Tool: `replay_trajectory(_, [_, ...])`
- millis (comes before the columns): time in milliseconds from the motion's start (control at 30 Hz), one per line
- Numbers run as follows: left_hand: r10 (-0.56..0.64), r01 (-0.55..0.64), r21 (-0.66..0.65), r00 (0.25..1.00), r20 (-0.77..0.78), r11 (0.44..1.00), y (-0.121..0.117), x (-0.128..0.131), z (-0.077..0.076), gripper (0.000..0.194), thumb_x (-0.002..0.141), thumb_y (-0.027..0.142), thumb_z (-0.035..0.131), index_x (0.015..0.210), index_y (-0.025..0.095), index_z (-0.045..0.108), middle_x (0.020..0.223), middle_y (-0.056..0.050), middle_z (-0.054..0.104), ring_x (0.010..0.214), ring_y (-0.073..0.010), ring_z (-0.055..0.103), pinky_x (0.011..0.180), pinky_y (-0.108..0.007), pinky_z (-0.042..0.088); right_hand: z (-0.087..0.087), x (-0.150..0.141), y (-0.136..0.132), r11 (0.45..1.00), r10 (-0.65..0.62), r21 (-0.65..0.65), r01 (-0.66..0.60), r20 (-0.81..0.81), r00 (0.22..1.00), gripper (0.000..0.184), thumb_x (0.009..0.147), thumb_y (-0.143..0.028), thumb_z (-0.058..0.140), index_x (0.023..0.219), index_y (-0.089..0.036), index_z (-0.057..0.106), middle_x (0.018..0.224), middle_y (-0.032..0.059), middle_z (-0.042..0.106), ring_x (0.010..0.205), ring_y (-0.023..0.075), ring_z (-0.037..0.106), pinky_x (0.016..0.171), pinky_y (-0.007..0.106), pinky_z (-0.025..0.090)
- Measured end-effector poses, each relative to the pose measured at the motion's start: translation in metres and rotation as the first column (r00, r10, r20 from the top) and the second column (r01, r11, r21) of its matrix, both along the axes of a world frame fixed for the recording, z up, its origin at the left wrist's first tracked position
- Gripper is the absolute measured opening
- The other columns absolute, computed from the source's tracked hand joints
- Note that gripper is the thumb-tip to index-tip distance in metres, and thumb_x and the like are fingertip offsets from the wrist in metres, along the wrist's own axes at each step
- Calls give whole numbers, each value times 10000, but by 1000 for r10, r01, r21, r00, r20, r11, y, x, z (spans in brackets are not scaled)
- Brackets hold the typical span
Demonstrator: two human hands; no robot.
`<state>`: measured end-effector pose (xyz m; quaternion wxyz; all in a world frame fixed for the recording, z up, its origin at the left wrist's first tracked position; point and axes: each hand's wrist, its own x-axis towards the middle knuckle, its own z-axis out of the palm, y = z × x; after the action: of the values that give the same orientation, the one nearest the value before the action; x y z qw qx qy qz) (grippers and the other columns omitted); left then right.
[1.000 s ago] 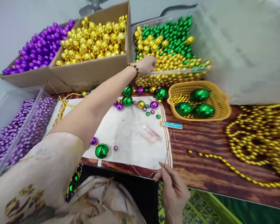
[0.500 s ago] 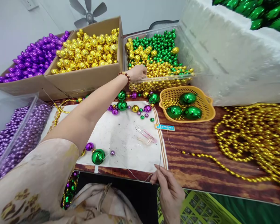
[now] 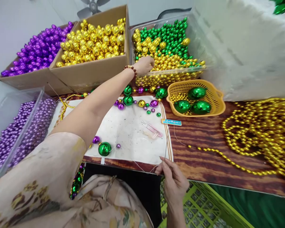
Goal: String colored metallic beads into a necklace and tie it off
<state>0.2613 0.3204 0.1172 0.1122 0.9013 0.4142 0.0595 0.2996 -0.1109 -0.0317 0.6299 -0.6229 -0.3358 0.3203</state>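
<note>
My left hand (image 3: pixel 144 65) reaches far forward into a clear plastic bin (image 3: pixel 199 53) of small gold and green beads, its fingers curled down among the gold beads; what they hold is hidden. A beaded bracelet (image 3: pixel 131 69) circles that wrist. My right hand (image 3: pixel 174 180) is at the table's near edge, pinching a long thin needle (image 3: pixel 166 146) with thread trailing to the left. On the white cloth (image 3: pixel 128 133) lie a green ball (image 3: pixel 104 148), a purple bead (image 3: pixel 96 139) and a row of strung green, purple and gold balls (image 3: pixel 137 101).
Cardboard boxes of gold balls (image 3: pixel 95 41) and purple balls (image 3: pixel 35 52) stand at the back left. A clear bin of purple beads (image 3: pixel 19 133) is at left. A yellow basket (image 3: pixel 218 98) holds green balls. Gold bead strands (image 3: pixel 261 133) pile at right. Small snips (image 3: pixel 153 130) lie on the cloth.
My left hand stays in the gold beads of the clear bin with only small shifts. The right hand keeps its pinch on the needle. The view has swung slightly.
</note>
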Motion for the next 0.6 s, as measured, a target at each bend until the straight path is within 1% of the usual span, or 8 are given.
replay_trajectory(67, [-5, 4, 29, 999, 33, 1000, -7, -4, 1, 362, 898, 77, 473, 1205, 61, 664, 1198, -143, 693, 1052, -196, 568, 982, -310, 385, -3, -1, 0, 1000, -1, -8, 1, -4, 1000, 207, 918, -311, 673, 997, -141, 761, 592, -6, 628, 507, 125, 595, 514, 250, 533])
replay_trajectory(133, [-22, 18, 56, 997, 70, 998, -21, -11, 3, 391, 930, 106, 462, 1297, 43, 580, 1263, -144, 663, 1091, -178, 532, 1022, -287, 349, -6, -2, 1, 1000, -11, 3, 11, -8, 1000, 199, 907, -307, 687, 992, -142, 760, 594, -10, 631, 505, 122, 594, 515, 247, 522])
replay_trajectory(233, [-104, 89, 99, 982, 157, 991, -53, -32, 11, 427, 959, 137, 483, 1370, 20, 483, 1348, -159, 609, 1155, -163, 515, 1056, -255, 323, -7, -4, 3, 998, -45, 34, 45, -20, 999, 187, 882, -294, 718, 979, -139, 758, 595, -17, 632, 489, 112, 581, 511, 243, 503])
replay_trajectory(300, [-156, 139, 93, 964, 216, 986, -82, -54, 19, 400, 970, 137, 487, 1357, 34, 494, 1304, -146, 632, 1133, -149, 545, 1036, -242, 351, -5, -5, 5, 998, -58, 33, 59, -30, 998, 197, 868, -303, 733, 965, -133, 756, 591, -17, 629, 484, 113, 577, 507, 247, 497])
replay_trajectory(400, [-204, 208, 14, 941, 268, 978, -126, -99, 29, 327, 959, 117, 495, 1271, 55, 571, 1086, -96, 707, 971, -141, 612, 933, -259, 430, -1, -7, 8, 997, -72, 15, 73, -42, 996, 215, 845, -321, 748, 942, -129, 750, 588, -13, 630, 484, 122, 582, 505, 257, 494])
replay_trajectory(467, [-204, 224, -52, 945, 257, 973, -154, -137, 30, 271, 962, 169, 510, 1192, 101, 635, 1081, -87, 718, 941, -152, 632, 902, -288, 461, 1, -8, 10, 996, -79, 22, 81, -62, 995, 217, 831, -320, 754, 931, -128, 747, 586, -12, 631, 476, 119, 576, 495, 253, 486])
replay_trajectory(533, [-154, 189, -134, 960, 233, 973, -179, -180, 25, 251, 973, 247, 510, 1148, 168, 672, 1123, -80, 721, 975, -164, 650, 902, -312, 481, 3, -8, 12, 996, -84, 33, 87, -98, 992, 218, 820, -316, 757, 926, -125, 745, 579, -15, 625, 467, 113, 564, 480, 244, 477])
replay_trajectory(600, [-93, 132, -185, 974, 205, 974, -204, -224, 12, 259, 979, 307, 513, 1146, 204, 681, 1116, -77, 727, 989, -177, 660, 900, -332, 499, 4, -7, 14, 995, -89, 28, 94, -137, 987, 224, 806, -318, 760, 916, -124, 740, 565, -21, 612, 456, 109, 550, 465, 238, 470])
